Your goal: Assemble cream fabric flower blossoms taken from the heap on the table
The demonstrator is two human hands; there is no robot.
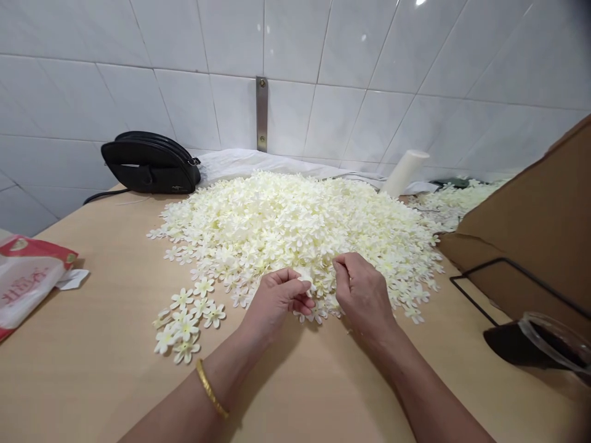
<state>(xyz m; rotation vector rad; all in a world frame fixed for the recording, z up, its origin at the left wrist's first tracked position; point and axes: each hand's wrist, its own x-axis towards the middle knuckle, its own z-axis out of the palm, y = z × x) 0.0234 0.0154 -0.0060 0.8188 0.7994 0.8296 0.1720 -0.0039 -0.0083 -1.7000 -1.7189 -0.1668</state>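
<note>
A large heap of cream-white artificial flowers covers the middle of the table. At its front edge my left hand pinches an artificial flower between thumb and fingers; the bloom is partly hidden by them. My right hand is a little to the right, its thumb and fingers closed together in front of the heap. Whatever it may hold is too small or hidden to make out. To the left of my left forearm lies a small separate cluster of flowers, flat on the table.
A black pouch stands at the back left, and a red-and-white plastic packet lies at the left edge. A white roll leans behind the heap. On the right are a cardboard box, a black metal frame and a dark container.
</note>
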